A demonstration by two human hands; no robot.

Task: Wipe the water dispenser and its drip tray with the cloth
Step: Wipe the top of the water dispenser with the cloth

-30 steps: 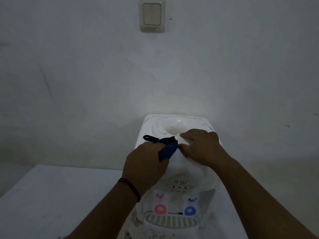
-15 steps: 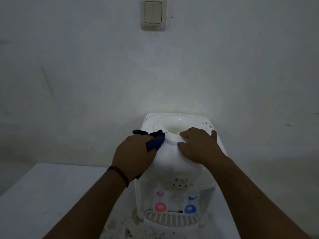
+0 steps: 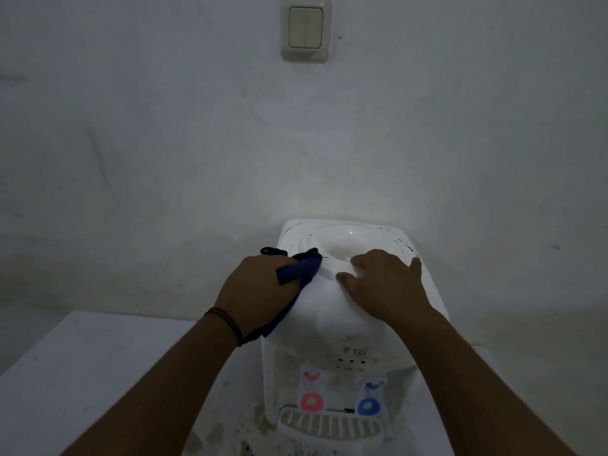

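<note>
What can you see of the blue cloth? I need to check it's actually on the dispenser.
The cloth is dark blue, soft-looking fabric, bunched in the left hand. It is pressed against the upper left shoulder of the white water dispenser, beside the top recess. A dark edge pokes out behind the knuckles; a tail hangs below the hand.

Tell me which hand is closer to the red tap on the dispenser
Left, by a little. The left hand grips the blue cloth on the dispenser's upper left edge, above the red tap. The right hand rests on top, above and further right.
</note>
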